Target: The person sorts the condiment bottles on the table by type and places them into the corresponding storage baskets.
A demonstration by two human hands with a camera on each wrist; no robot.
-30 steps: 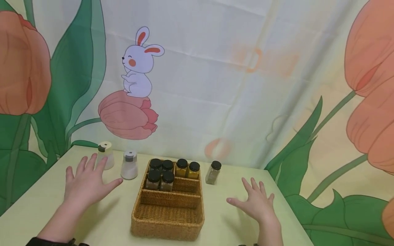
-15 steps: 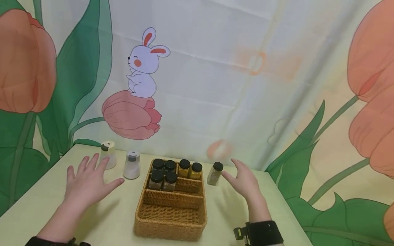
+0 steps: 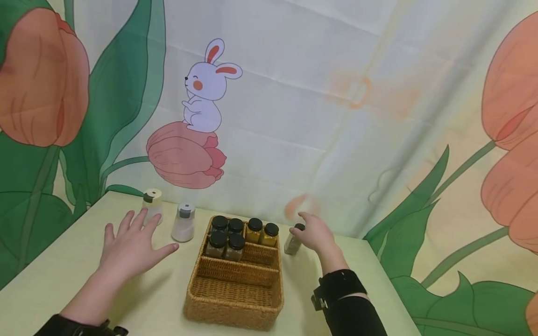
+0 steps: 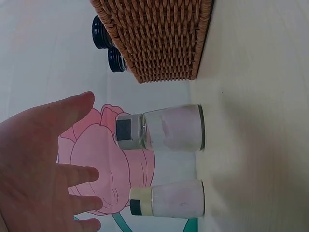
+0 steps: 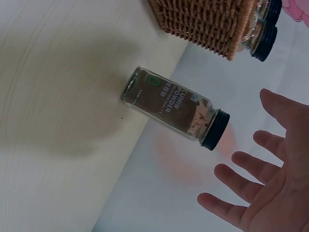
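My right hand (image 3: pixel 318 236) is spread just above and beside a cumin powder jar (image 5: pixel 166 104) with a black lid. In the right wrist view, a gap shows between the fingers and that jar, which stands upright on the table. Over the left of the table hovers my left hand (image 3: pixel 131 248), its fingers spread and holding nothing. Two clear shakers with white contents stand beyond it, a grey-topped shaker (image 4: pixel 171 128) and a cream-topped shaker (image 4: pixel 176 199). Between the hands sits a wicker basket (image 3: pixel 231 315) with black-lidded jars in its back compartments.
Inside the basket, several dark jars (image 3: pixel 215 251) fill the left back sections, and two yellow jars (image 3: pixel 254 235) stand at the back right. A printed cloth (image 3: pixel 269 140) hangs behind the pale table (image 3: pixel 159 303).
My right hand has moved left and forward to the cumin powder jar, partly covering it in the head view. The left hand stays spread in about the same place. The head view has shifted slightly.
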